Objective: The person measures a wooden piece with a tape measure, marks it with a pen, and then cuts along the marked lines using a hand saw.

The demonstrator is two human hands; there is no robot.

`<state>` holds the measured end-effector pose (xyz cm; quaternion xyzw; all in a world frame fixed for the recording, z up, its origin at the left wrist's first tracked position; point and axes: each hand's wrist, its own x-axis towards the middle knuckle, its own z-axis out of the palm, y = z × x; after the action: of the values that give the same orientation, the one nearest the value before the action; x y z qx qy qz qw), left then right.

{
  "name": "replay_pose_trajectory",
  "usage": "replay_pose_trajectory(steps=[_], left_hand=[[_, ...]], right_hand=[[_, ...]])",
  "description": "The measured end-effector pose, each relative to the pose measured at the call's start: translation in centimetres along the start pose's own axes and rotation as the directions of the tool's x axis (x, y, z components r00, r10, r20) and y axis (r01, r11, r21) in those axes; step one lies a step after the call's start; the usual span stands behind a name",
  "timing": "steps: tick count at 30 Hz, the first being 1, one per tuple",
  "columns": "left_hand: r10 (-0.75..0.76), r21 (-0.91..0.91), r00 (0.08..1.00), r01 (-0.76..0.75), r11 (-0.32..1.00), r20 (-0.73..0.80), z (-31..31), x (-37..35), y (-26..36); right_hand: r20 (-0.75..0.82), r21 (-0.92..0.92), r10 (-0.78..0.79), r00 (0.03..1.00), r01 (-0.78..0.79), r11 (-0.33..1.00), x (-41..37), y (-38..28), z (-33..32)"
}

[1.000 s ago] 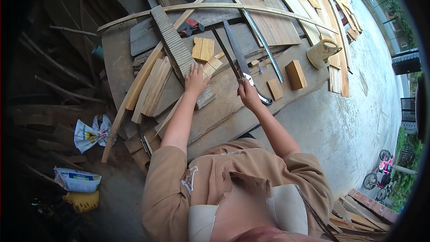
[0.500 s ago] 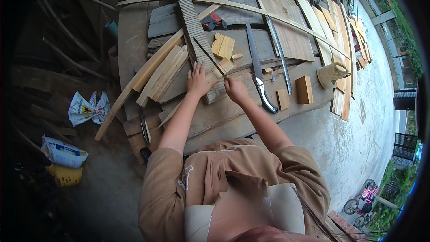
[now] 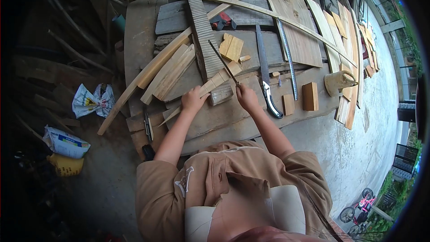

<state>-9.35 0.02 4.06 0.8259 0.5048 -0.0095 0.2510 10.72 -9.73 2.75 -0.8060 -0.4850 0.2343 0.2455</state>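
Note:
My left hand is closed on a narrow, tapering wooden strip with lines across it, which slants over the bench. In my right hand is the end of a long, thin, dark file-like tool, which points up and left and overlaps the strip's far part. Just beyond my hands lies a long board with close-set grooves across it. A short weathered wood block sits between my hands, under the strip's near side. A yellowish wood block lies beyond the tool.
Right of my right hand rest a folding saw, a steel ruler and two small wood blocks. A mug-like container stands at the bench's right edge. Curved wood pieces lie left; a utility knife lies front left.
My left hand has left the grooved board and come nearer, closing on the wooden strip. The right hand still holds the thin tool. The whole view has shifted slightly.

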Motion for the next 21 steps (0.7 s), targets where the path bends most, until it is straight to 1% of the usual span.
replay_pose_trajectory(steps=[1,3,4,6,7,9,10,12,13,15,19,21], left_hand=[[-0.001,0.004,1.0,0.001,1.0,-0.001,0.2,0.1,-0.1],[0.079,-0.012,0.979,-0.083,0.996,-0.189,0.5,0.3,0.3],[0.081,-0.015,0.979,-0.086,0.996,-0.188,0.6,0.6,0.8],[0.138,-0.072,0.964,-0.158,0.985,-0.227,0.7,1.6,2.0],[0.145,-0.076,0.963,-0.166,0.983,-0.227,1.2,2.3,2.4],[0.244,-0.05,0.898,-0.281,0.959,-0.366,2.3,3.6,3.4],[0.248,-0.055,0.896,-0.288,0.956,-0.367,2.4,4.2,4.0],[0.296,0.06,0.916,-0.291,0.955,-0.269,2.5,5.3,5.2],[0.298,0.057,0.915,-0.294,0.954,-0.271,2.7,5.8,5.7],[0.299,0.029,0.927,-0.3,0.953,-0.227,3.0,6.3,6.3],[0.289,0.06,0.929,-0.283,0.957,-0.23,3.0,6.2,6.2],[0.252,0.033,0.929,-0.253,0.967,-0.272,3.1,6.2,5.9]], right_hand=[[0.01,0.023,-0.011,1.0,0.011,1.0,-0.2,0.3,0.2],[0.017,0.043,-0.022,1.0,0.021,0.999,-0.4,0.6,0.2],[0.016,0.065,-0.021,1.0,0.02,0.998,-0.6,0.5,0.2],[0.011,0.08,-0.017,1.0,0.016,0.997,-0.6,0.4,-0.1],[-0.002,0.086,-0.025,1.0,0.025,0.996,-0.5,0.3,-0.3],[-0.049,0.104,-0.061,0.997,0.065,0.992,-0.3,0.1,-0.8],[-0.055,0.097,-0.058,0.997,0.063,0.993,-0.1,0.1,-0.9],[-0.085,0.079,-0.05,0.995,0.056,0.995,0.4,0.2,-1.1],[-0.087,0.074,-0.049,0.995,0.056,0.996,0.6,0.2,-1.3],[-0.094,0.049,-0.028,0.995,0.033,0.998,0.8,0.3,-1.3],[-0.067,0.002,-0.042,0.997,0.042,0.999,1.0,0.2,-1.3],[-0.05,-0.034,-0.046,0.998,0.044,0.998,1.1,-0.1,-1.0]])
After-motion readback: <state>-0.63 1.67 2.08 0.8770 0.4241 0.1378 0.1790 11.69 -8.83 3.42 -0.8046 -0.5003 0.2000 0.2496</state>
